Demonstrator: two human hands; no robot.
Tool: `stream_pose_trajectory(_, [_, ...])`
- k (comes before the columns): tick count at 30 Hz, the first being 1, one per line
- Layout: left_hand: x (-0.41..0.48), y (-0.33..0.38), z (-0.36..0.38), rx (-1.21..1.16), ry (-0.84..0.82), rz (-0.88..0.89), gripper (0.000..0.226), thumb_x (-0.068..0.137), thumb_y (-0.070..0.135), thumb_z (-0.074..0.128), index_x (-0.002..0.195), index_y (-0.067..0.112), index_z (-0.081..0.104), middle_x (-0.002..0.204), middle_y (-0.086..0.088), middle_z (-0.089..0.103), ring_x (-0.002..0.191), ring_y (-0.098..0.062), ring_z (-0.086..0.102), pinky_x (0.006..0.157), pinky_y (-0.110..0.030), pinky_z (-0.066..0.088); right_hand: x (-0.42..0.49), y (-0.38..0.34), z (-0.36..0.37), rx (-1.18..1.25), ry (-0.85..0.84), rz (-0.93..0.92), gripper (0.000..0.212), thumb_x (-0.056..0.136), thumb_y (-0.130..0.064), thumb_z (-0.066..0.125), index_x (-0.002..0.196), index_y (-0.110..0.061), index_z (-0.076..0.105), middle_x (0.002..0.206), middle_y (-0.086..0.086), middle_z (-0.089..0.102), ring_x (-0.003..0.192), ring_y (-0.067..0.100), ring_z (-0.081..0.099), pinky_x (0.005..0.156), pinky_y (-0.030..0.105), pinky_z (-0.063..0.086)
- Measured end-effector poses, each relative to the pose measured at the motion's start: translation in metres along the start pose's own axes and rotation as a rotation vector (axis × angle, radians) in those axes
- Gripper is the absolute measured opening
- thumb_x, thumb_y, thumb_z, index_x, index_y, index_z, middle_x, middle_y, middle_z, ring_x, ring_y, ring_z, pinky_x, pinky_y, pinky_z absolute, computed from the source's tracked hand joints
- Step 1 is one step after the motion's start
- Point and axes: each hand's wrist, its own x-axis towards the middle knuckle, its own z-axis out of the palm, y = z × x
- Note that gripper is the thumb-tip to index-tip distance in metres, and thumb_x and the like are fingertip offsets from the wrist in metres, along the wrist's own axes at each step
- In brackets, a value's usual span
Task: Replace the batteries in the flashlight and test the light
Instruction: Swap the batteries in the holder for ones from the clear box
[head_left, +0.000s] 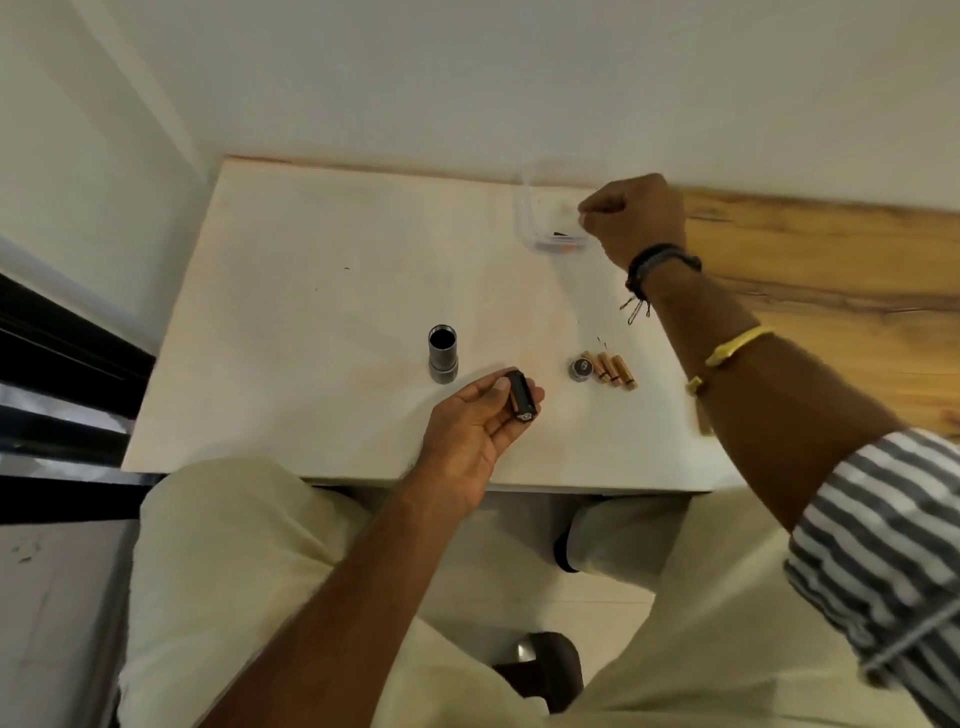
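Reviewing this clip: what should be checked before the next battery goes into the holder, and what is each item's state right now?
1. Battery holder gripped in left hand: ok.
2. Flashlight body standing upright, open end up, on the table: ok.
3. Tail cap lying beside three loose batteries: ok.
4. Right hand, fingers curled over the clear container, holding a battery: cannot tell.
5. Holder fully loaded: cannot tell; only one battery shows.

readable text: nothing's really coming through | end cap (581, 368): some mark is showing on top, too blurry to read | batteries (610, 369) at its 3 o'clock: labels aren't resolving | battery holder (521, 397) at its 8 o'clock: same deal
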Motion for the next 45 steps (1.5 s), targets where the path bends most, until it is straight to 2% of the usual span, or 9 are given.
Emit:
stream_pose_trajectory(6, [0.000, 0.004, 0.003, 0.030, -0.038, -0.019, 0.028, 0.096, 0.006, 0.057, 0.122, -0.004, 0.062, 0.115, -0.024, 0.070, 0.107, -0.031, 0.071, 0.085, -0.033, 0.060, 0.047, -0.013, 0.018, -0.418, -0.156, 0.054, 0.027, 0.083, -0.020, 0.072, 0.109, -0.013, 0.074, 0.109, 0.011, 0.074, 0.101, 0.034, 0.070, 0.089, 0.041, 0.060])
stream_pose_trajectory(9, [-0.001, 0.007, 0.004, 0.009, -0.040, -0.018, 0.028, 0.097, 0.006, 0.056, 0.123, -0.004, 0.061, 0.116, -0.024, 0.070, 0.107, -0.032, 0.070, 0.085, -0.034, 0.060, 0.055, -0.019, 0.024, -0.572, -0.235, 0.045, 0.025, 0.079, -0.015, 0.072, 0.102, -0.008, 0.067, 0.099, 0.015, 0.068, 0.090, 0.038, 0.066, 0.078, 0.040, 0.057])
stream_pose_trajectory(14, [-0.003, 0.011, 0.006, -0.023, -0.044, -0.021, 0.028, 0.099, 0.004, 0.053, 0.124, -0.006, 0.059, 0.116, -0.024, 0.070, 0.108, -0.032, 0.070, 0.085, -0.034, 0.060, 0.058, -0.017, 0.031, -0.630, -0.219, 0.006, 0.009, 0.084, -0.014, 0.060, 0.092, -0.010, 0.058, 0.090, 0.015, 0.059, 0.085, 0.040, 0.061, 0.074, 0.040, 0.050])
stream_pose_trajectory(18, [-0.005, 0.011, 0.007, -0.027, -0.064, -0.020, 0.029, 0.098, 0.004, 0.055, 0.125, -0.006, 0.059, 0.117, -0.025, 0.070, 0.109, -0.033, 0.070, 0.084, -0.033, 0.060, 0.054, -0.012, 0.029, -0.631, -0.263, 0.021, 0.032, 0.085, -0.024, 0.072, 0.111, -0.006, 0.066, 0.106, 0.019, 0.069, 0.101, 0.042, 0.067, 0.083, 0.044, 0.055])
stream_pose_trajectory(26, [-0.007, 0.014, 0.007, -0.036, -0.086, 0.011, 0.023, 0.097, 0.003, 0.056, 0.119, -0.004, 0.062, 0.117, -0.025, 0.069, 0.108, -0.033, 0.070, 0.085, -0.034, 0.059, 0.028, -0.011, 0.008, -0.222, -0.116, 0.039, 0.023, 0.081, -0.026, 0.072, 0.104, -0.028, 0.074, 0.117, 0.002, 0.070, 0.101, 0.023, 0.064, 0.079, 0.029, 0.048])
stream_pose_trajectory(29, [-0.009, 0.014, 0.008, -0.047, -0.095, 0.014, 0.022, 0.098, 0.001, 0.055, 0.118, -0.005, 0.062, 0.117, -0.026, 0.069, 0.109, -0.035, 0.069, 0.086, -0.036, 0.059, -0.001, -0.013, -0.009, -0.042, -0.067, 0.022, 0.023, 0.077, -0.025, 0.070, 0.097, -0.036, 0.073, 0.097, -0.006, 0.073, 0.085, 0.016, 0.066, 0.079, 0.031, 0.057])
stream_pose_trajectory(32, [-0.015, 0.013, 0.009, -0.023, -0.092, 0.025, 0.020, 0.097, -0.001, 0.054, 0.115, -0.004, 0.063, 0.115, -0.026, 0.070, 0.108, -0.035, 0.070, 0.087, -0.037, 0.060, -0.044, -0.011, -0.020, 0.188, -0.093, 0.067, 0.023, 0.081, -0.019, 0.070, 0.096, -0.037, 0.071, 0.082, -0.003, 0.076, 0.075, 0.017, 0.075, 0.072, 0.040, 0.065])
stream_pose_trajectory(38, [-0.025, 0.005, 0.009, 0.041, -0.098, 0.041, 0.020, 0.098, -0.002, 0.053, 0.115, -0.004, 0.063, 0.111, -0.026, 0.071, 0.104, -0.034, 0.071, 0.083, -0.036, 0.060, -0.144, 0.005, -0.022, 0.505, -0.196, 0.162, 0.030, 0.088, 0.000, 0.063, 0.105, -0.023, 0.074, 0.083, 0.010, 0.075, 0.070, 0.023, 0.078, 0.062, 0.034, 0.064])
stream_pose_trajectory(45, [-0.036, 0.003, -0.003, 0.225, -0.114, 0.019, 0.024, 0.099, 0.000, 0.052, 0.120, 0.000, 0.063, 0.117, -0.021, 0.071, 0.107, -0.034, 0.070, 0.084, -0.046, 0.059, -0.213, 0.009, -0.014, 0.520, -0.293, 0.069, 0.046, 0.084, 0.003, 0.070, 0.122, -0.022, 0.072, 0.071, -0.015, 0.067, 0.074, 0.012, 0.068, 0.089, 0.048, 0.061])
